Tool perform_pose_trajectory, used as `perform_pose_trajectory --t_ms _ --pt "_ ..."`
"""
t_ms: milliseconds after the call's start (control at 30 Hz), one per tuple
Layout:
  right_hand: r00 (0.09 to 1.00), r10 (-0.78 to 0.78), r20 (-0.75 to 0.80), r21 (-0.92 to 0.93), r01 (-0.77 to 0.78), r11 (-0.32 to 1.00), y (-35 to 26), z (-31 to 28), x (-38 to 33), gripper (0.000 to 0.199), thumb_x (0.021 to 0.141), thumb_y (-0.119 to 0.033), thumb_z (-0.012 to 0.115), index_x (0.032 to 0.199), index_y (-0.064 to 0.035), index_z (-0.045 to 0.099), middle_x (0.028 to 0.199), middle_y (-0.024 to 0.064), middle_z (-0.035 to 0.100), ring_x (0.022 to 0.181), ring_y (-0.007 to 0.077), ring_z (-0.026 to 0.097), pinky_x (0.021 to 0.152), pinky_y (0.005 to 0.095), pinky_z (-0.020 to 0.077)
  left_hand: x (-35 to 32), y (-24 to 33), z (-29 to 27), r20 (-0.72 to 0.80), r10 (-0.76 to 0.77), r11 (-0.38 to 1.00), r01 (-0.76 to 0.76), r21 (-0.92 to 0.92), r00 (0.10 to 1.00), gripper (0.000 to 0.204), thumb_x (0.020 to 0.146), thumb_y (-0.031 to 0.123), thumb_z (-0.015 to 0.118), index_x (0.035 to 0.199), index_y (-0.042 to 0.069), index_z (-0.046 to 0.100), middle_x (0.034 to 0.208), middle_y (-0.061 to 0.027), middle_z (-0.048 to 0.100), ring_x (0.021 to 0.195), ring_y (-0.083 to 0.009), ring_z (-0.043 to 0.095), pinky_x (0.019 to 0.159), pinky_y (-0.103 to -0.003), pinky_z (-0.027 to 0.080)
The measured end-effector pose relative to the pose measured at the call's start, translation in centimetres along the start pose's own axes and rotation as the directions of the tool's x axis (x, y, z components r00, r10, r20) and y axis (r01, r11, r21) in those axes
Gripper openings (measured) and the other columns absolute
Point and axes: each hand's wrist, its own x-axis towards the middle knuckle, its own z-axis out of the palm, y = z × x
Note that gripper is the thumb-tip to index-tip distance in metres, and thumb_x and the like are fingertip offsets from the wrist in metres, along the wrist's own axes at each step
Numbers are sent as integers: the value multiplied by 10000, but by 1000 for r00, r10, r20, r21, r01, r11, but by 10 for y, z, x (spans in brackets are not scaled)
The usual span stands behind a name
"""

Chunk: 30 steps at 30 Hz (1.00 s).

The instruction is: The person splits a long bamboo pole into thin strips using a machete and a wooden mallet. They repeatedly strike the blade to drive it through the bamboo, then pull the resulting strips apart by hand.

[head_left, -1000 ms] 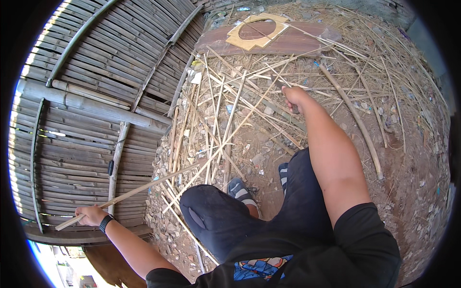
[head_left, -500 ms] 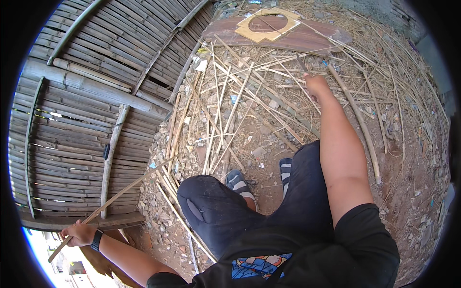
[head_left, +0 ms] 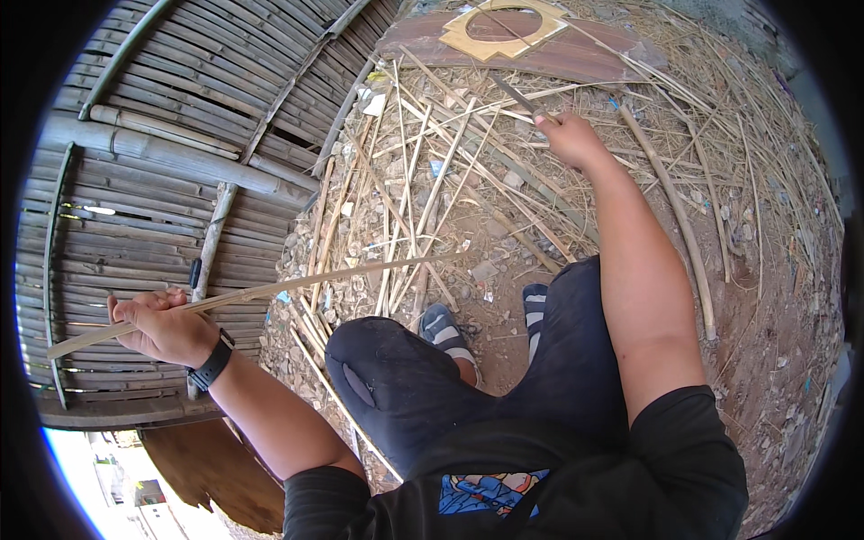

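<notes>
- Left hand [head_left: 169, 326] grips a long bamboo strip [head_left: 270, 292] near one end: light, stiff, likely springy
- Right hand [head_left: 569, 137] closed on a dark blade-like tool [head_left: 515, 92]

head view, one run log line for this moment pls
left hand: shut on bamboo strip | right hand: shut on dark blade | ground: loose bamboo strips | left: bamboo wall

Layout, head view. Bamboo wall [head_left: 162, 171] at left; heap of split strips [head_left: 423, 180] on the ground at centre, right of the wall. Board with a frame [head_left: 504, 27] on it at far centre. Long pole [head_left: 670, 216] at right. Feet [head_left: 486, 319] near the heap's near edge.
</notes>
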Motion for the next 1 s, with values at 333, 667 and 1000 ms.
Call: perform_pose_trajectory --t_ms 333,667,1000 --pt "998 19 62 -6 -18 1000 -8 -4 -2 628 987 -480 525 1298 63 580 1210 265 650 1123 376 647 979 449 484 -28 -30 68 -37 -5 974 13 226 999 521 1057 356 500 1378 3 291 727 -44 503 554 -108 493 494 -233 461" --pt "991 -131 5 -116 131 985 -12 12 -5 586 969 -503 577 1167 45 636 815 115 654 745 224 627 710 391 492 20 2 28 229 -170 955 218 -202 958 513 1070 474 348 1313 29 431 1122 -119 532 1073 -284 594 994 -454 513" --pt "956 -271 109 29 270 963 -60 15 -66 592 927 -426 672 1287 36 587 1008 212 692 975 271 678 886 371 516 27 27 -1 543 -167 713 481 -510 823 712 854 824 434 839 124 564 587 20 404 459 -100 337 475 -240 257"
